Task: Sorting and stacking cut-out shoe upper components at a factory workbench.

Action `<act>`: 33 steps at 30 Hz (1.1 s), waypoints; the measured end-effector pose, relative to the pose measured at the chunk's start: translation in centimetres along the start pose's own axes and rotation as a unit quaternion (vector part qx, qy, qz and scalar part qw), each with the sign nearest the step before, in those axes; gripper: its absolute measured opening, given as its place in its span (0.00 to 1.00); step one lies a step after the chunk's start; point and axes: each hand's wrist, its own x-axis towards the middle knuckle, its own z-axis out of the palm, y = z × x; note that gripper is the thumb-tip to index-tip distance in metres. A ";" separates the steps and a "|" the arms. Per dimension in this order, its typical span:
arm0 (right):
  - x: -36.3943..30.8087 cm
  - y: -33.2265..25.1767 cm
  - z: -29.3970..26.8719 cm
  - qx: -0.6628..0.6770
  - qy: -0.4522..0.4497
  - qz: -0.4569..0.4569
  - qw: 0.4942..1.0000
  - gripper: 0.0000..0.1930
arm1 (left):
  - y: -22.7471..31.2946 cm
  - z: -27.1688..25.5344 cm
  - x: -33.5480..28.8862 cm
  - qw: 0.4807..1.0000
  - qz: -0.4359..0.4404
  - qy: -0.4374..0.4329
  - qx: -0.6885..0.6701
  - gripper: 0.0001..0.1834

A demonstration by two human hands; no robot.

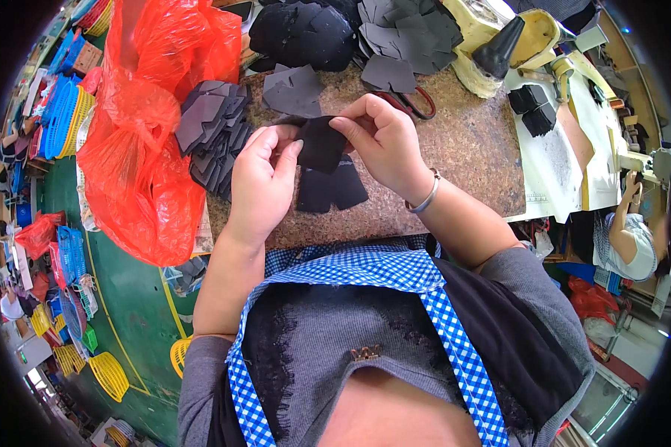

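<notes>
Between my two hands I hold a black cut material piece (pixel 322 147) up above the board. My left hand (pixel 265 175) pinches its left edge, thumb on top. At its upper right corner, the thumb and fingers of my right hand (pixel 380 138) close on it. Just under it, another black cut piece (pixel 334 192) with a notched lower edge lies on the brown speckled board (pixel 455 149). Left of my left hand is a heap of dark grey cut pieces (pixel 215 134). A single grey piece (pixel 293 91) lies beyond my hands.
A red plastic bag (pixel 145 149) fills the left side. Stacks of black pieces (pixel 302 33) and grey pieces (pixel 410 37) stand at the back, near red-handled scissors (pixel 425 104). A machine with a black cone (pixel 499 46) is at back right, near bundled black pieces (pixel 533 109). Another person (pixel 630 238) sits far right.
</notes>
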 end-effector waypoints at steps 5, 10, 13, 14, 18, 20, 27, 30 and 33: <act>-0.2 -0.3 0.1 -0.090 0.003 -0.064 0.994 0.07 | -0.4 -0.7 0.0 1.000 -0.003 -0.001 0.022 0.05; 0.4 -0.2 -0.3 -0.185 0.043 -0.158 0.969 0.08 | 0.1 -1.4 0.0 0.995 0.027 0.010 0.095 0.06; 0.9 0.0 -0.7 -0.193 0.027 -0.181 0.964 0.08 | -0.3 -2.1 0.1 0.992 0.037 -0.028 0.120 0.08; 1.1 -0.4 -0.8 -0.163 0.016 -0.140 0.976 0.08 | -0.7 -2.3 0.2 0.997 0.015 -0.038 0.059 0.09; 2.2 0.4 -1.8 -0.068 -0.011 -0.039 0.997 0.07 | -1.4 -3.0 0.2 0.987 -0.053 -0.073 -0.130 0.13; 2.2 0.2 -1.9 0.013 -0.028 0.043 0.999 0.07 | -1.1 -3.3 0.0 0.977 -0.108 -0.078 -0.167 0.14; 4.4 3.6 -6.3 -0.484 0.159 -0.215 0.833 0.25 | -0.4 -4.6 -0.9 0.964 -0.189 -0.003 -0.185 0.14; 2.2 0.1 -4.0 -0.386 0.055 -0.281 0.877 0.37 | -0.8 -2.6 -1.3 0.970 -0.162 0.072 -0.167 0.12; -2.1 -2.1 0.1 -0.240 -0.197 -0.242 0.919 0.33 | -1.4 0.3 -2.0 0.971 -0.073 0.031 -0.227 0.12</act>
